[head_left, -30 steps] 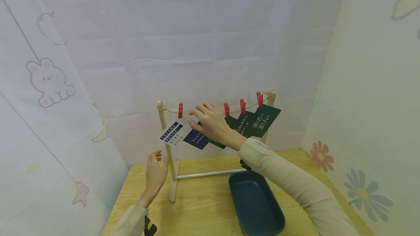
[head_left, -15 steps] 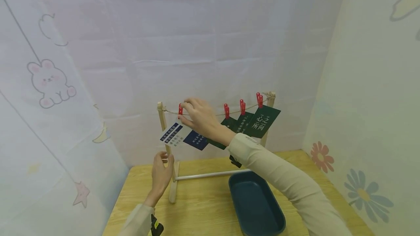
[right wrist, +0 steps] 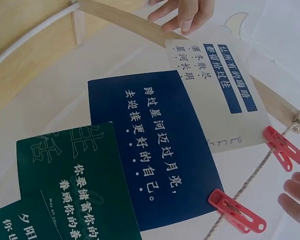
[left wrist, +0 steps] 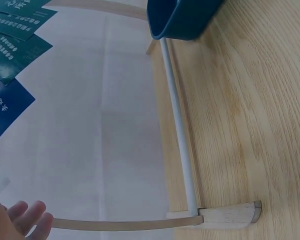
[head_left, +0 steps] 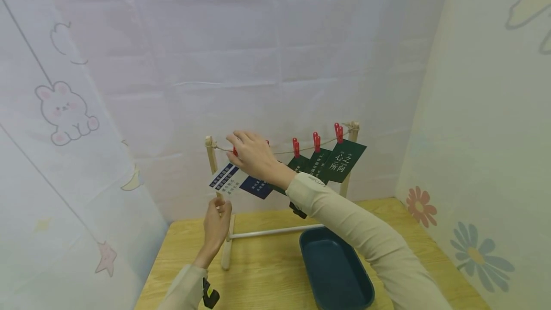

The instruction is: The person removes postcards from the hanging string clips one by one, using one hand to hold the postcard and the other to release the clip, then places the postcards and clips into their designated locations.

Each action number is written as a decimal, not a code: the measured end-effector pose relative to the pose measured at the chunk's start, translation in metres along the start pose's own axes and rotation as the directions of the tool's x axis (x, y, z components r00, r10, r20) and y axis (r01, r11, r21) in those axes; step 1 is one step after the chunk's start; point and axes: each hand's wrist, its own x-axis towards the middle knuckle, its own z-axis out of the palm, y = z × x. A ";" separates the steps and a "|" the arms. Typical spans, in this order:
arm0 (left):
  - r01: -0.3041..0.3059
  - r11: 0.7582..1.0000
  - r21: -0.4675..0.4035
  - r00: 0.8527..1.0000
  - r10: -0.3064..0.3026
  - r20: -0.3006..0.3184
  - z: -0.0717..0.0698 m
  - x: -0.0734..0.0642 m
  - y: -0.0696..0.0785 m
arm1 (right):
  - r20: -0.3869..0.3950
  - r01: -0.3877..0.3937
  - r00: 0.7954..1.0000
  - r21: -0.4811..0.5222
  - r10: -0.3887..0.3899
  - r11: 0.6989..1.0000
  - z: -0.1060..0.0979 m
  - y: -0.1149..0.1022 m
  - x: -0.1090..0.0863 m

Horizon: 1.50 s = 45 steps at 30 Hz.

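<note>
A white card with blue stripes (right wrist: 225,95) hangs from the twine by a red clothespin (right wrist: 285,147). My right hand (head_left: 256,158) reaches over the line, its fingertips (right wrist: 296,192) beside that clothespin with a small gap in the right wrist view. Below the white card, my left hand (head_left: 217,221) holds nothing; its loosely bent fingers come close to the card's lower corner. Beside the white card hangs a dark blue card (right wrist: 150,145) on another red clothespin (right wrist: 237,211). Farther right several green cards (head_left: 344,160) hang overlapping, partly hidden by my right arm.
A wooden stand with a left post (head_left: 212,159) and a white bottom rod (head_left: 275,230) carries the twine. In front of its right side, a dark blue basin (head_left: 337,271) sits on the wooden table (head_left: 262,276). Printed cloth walls (head_left: 275,51) enclose the table.
My right hand has moved left along the twine to the leftmost clothespin. The left hand has risen and shifted right toward the white card's lower corner.
</note>
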 end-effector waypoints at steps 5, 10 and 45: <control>0.014 0.998 -0.055 1.000 -0.013 0.024 0.002 0.002 0.000 | 0.005 -0.017 1.000 0.021 0.017 1.000 0.002 -0.001 0.001; -0.001 0.998 -0.058 0.999 0.003 0.041 0.004 0.004 0.002 | 0.013 -0.022 1.000 0.043 0.021 0.999 0.005 -0.005 0.002; -0.078 0.990 -0.121 0.988 0.060 -0.143 0.007 0.008 0.006 | 0.059 -0.265 0.963 0.348 0.261 0.899 0.010 -0.002 0.009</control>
